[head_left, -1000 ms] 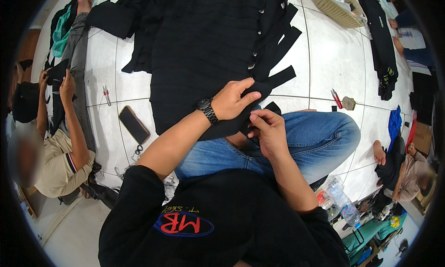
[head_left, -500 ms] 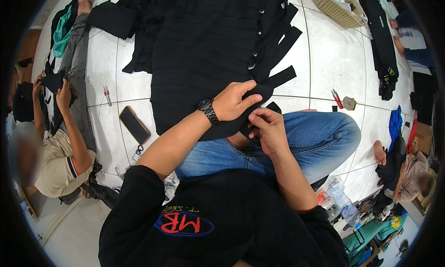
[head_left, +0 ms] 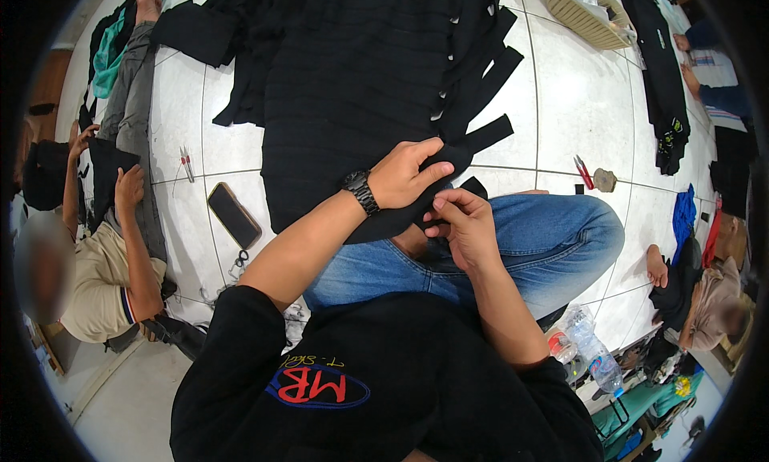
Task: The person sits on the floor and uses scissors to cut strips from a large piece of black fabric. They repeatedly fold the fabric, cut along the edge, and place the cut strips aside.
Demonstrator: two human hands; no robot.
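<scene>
A large black piece of cloth, with ridged rows and loose strips along its right side, is spread on the floor and reaches onto my legs. My left hand, wearing a black watch at the wrist, is closed over the near right edge of this fabric, thumb on top. Just below it my right hand has thumb and forefinger pinched beside that edge; whatever lies between those fingertips is too small to make out. My crossed legs in blue jeans are underneath.
Phone and snips lie left; red-handled tool and small block right. A wicker basket stands at top right, plastic bottles lower right. Co-workers sit at left and right among dark garments.
My right fingertips have shifted slightly down and left; my left hand stays in place. The left co-worker's hands and dark cloth have moved.
</scene>
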